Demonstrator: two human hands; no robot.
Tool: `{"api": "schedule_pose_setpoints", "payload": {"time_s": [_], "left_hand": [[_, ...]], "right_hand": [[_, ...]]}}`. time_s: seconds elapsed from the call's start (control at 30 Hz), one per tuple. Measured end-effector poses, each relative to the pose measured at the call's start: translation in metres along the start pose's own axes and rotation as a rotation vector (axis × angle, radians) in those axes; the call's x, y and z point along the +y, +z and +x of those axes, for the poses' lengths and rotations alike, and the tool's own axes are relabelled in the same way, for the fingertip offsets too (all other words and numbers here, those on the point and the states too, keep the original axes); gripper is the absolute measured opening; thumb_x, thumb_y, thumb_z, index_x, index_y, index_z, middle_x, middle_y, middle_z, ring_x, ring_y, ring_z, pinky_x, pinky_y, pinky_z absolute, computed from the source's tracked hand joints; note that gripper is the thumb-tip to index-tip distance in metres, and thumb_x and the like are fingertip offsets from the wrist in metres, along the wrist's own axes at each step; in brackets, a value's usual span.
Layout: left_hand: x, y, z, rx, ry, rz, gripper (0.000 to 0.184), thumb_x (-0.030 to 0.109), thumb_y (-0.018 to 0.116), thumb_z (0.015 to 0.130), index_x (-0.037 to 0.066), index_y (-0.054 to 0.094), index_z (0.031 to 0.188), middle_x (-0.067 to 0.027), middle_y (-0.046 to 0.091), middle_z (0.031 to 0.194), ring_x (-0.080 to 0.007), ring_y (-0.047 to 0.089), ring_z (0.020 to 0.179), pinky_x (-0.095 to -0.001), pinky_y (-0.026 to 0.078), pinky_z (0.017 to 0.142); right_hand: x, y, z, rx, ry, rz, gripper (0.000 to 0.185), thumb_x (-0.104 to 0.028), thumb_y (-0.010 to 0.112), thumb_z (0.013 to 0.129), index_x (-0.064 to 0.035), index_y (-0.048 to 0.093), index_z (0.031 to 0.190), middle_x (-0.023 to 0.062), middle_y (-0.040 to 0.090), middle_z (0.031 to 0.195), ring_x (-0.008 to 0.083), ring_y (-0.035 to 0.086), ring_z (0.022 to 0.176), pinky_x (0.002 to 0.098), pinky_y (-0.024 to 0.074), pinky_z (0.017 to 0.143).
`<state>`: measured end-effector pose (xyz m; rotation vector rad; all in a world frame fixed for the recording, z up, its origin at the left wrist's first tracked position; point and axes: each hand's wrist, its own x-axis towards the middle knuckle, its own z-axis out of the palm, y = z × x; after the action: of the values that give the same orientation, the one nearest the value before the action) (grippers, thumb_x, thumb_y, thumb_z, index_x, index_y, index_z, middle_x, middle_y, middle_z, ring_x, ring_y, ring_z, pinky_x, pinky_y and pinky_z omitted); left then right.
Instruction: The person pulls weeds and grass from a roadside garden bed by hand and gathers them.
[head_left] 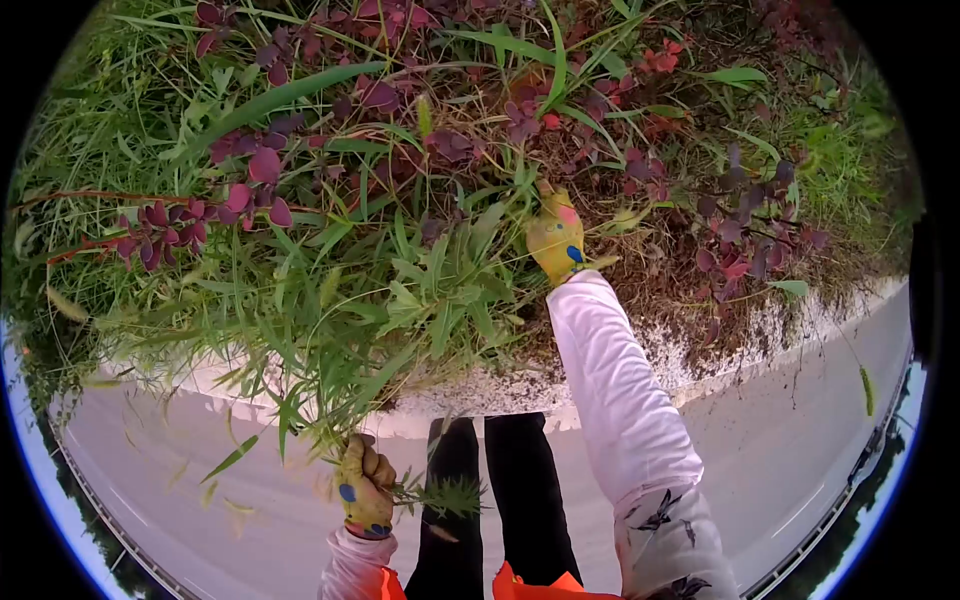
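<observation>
My left hand (364,485), in a yellow patterned glove, is closed around a bunch of pulled weeds (330,400) low at the left, above the pale pavement. Leafy stems stick out on both sides of the fist. Farther forward, my right hand (556,238), in a matching glove, reaches down into the planting. Its fingers curl in among weed stems (520,205) and are partly hidden by them. A broad-leaved green weed (435,300) stands just left of it. Dark red shrub leaves (455,145) grow beyond both hands.
A pale curb (480,400) edges the planting, with pavement (770,440) on my side. Dry brown stems and soil (640,270) lie right of my right hand. More red-leaved branches (740,235) spread at the right. My dark trouser legs (525,490) are near the curb.
</observation>
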<state>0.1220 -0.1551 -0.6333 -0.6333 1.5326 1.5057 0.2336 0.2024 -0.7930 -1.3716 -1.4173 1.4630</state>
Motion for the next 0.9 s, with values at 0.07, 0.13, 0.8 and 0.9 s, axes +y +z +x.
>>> {"api": "schedule_pose_setpoints", "payload": {"time_s": [0.07, 0.13, 0.8, 0.9], "left_hand": [[0.0, 0.001, 0.002, 0.024, 0.006, -0.037, 0.02, 0.025, 0.052, 0.093, 0.009, 0.05, 0.082, 0.0075, 0.021, 0.052, -0.0048, 0.018, 0.043, -0.0215, 0.017, 0.04], [0.0, 0.001, 0.001, 0.024, -0.012, -0.074, 0.02, 0.025, 0.052, 0.093, 0.008, 0.05, 0.081, 0.0076, 0.021, 0.052, -0.005, 0.019, 0.043, -0.0217, 0.017, 0.04], [-0.003, 0.007, 0.003, 0.049, 0.007, -0.08, 0.019, 0.025, 0.054, 0.092, 0.009, 0.051, 0.082, 0.0073, 0.023, 0.053, -0.0051, 0.02, 0.043, -0.0222, 0.017, 0.04], [-0.003, 0.008, 0.002, 0.049, 0.004, -0.087, 0.019, 0.025, 0.054, 0.092, 0.011, 0.05, 0.08, 0.0073, 0.022, 0.053, -0.0051, 0.019, 0.043, -0.0221, 0.016, 0.04]], "right_hand": [[0.0, 0.008, 0.02, -0.061, -0.009, -0.133, 0.022, -0.025, 0.055, 0.087, -0.0041, 0.058, 0.09, 0.0053, 0.056, 0.079, 0.0109, 0.05, 0.056, 0.025, 0.0372, 0.044], [0.001, 0.002, 0.016, -0.098, 0.004, -0.199, 0.022, -0.026, 0.056, 0.087, -0.0043, 0.058, 0.09, 0.0051, 0.056, 0.079, 0.0111, 0.05, 0.056, 0.0253, 0.0373, 0.045], [0.006, -0.019, -0.014, -0.115, 0.069, -0.217, 0.025, -0.031, 0.057, 0.086, -0.0068, 0.057, 0.092, 0.0035, 0.055, 0.077, 0.0125, 0.05, 0.057, 0.028, 0.0383, 0.047], [0.008, -0.032, -0.03, -0.103, 0.111, -0.19, 0.025, -0.032, 0.057, 0.086, -0.0072, 0.057, 0.092, 0.0033, 0.055, 0.077, 0.0128, 0.05, 0.057, 0.0284, 0.0384, 0.048]]}}
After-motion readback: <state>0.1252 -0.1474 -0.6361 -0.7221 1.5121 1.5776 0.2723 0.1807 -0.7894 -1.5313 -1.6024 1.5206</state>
